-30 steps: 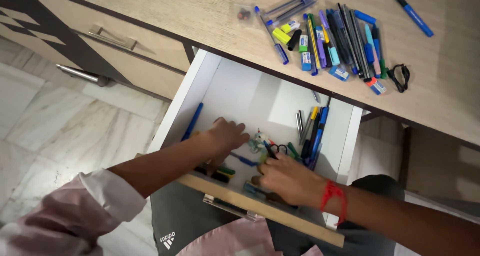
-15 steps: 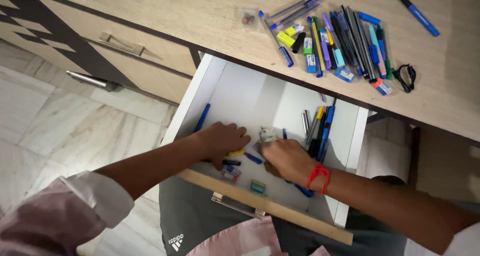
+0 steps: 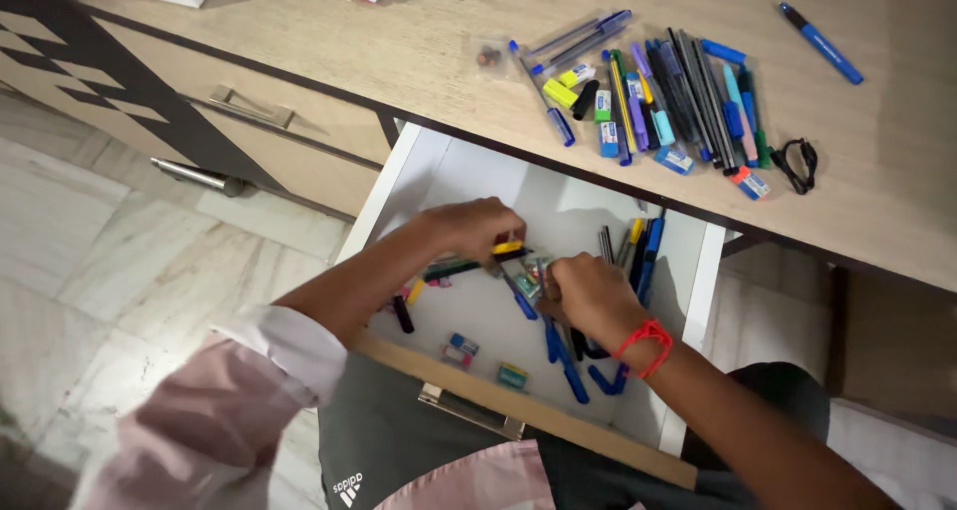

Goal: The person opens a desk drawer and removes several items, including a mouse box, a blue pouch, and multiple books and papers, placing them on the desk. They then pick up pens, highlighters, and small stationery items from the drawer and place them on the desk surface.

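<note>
Wooden desk [image 3: 399, 41] bearing row of pens [image 3: 663, 96], open white drawer [image 3: 698, 271] holding erasers [image 3: 488, 360]

White drawer [image 3: 688, 301], blue pens [image 3: 563, 355], red wrist thread [image 3: 643, 342], pink sleeve [image 3: 214, 410]

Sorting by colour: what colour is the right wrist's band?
Red wrist band, head view.

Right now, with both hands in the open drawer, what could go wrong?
The left hand grips a loose bundle of pens; one could slip back into the drawer. The right hand works among scattered blue pens, so it may knock the small erasers about. The drawer sits pulled far out over the lap and could be bumped.
</note>
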